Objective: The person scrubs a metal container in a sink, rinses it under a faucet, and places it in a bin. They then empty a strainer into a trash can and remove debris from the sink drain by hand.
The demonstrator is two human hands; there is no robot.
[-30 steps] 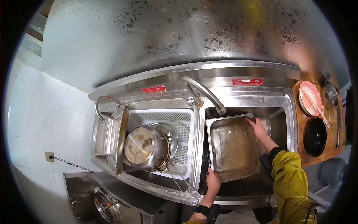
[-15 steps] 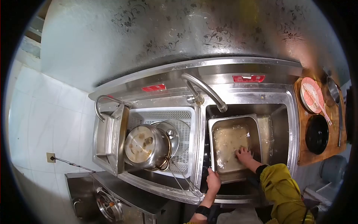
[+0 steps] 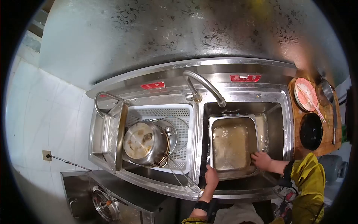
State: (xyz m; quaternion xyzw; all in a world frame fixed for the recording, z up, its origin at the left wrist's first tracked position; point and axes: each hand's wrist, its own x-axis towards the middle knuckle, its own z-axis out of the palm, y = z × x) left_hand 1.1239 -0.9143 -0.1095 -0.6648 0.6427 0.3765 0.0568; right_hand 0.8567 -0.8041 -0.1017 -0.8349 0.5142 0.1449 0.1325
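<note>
A rectangular metal pan [image 3: 233, 173] holding cloudy brownish water sits in the right-hand sink basin [image 3: 275, 128]. My left hand [image 3: 211, 178] is closed on the pan's near left corner, its fingertips at the rim. At the pan's right side, my right hand [image 3: 262, 161] has its fingers curled over the rim, with the fingertips near the water. More water lies in the basin beside the pan. The curved faucet [image 3: 209, 87] hangs above the pan's far edge.
In the left basin, a white perforated basket [image 3: 160, 111] holds a steel pot [image 3: 143, 145] and a glass lid [image 3: 181, 130]. A wooden board [image 3: 327, 147] at the right bears a pink-rimmed plate [image 3: 304, 93], chopsticks, a black bowl [image 3: 311, 131], a knife and a metal bowl [image 3: 327, 90].
My right hand has moved out of the middle of the water to the pan's right rim. My left hand stays at the near left corner. The view has shifted slightly.
</note>
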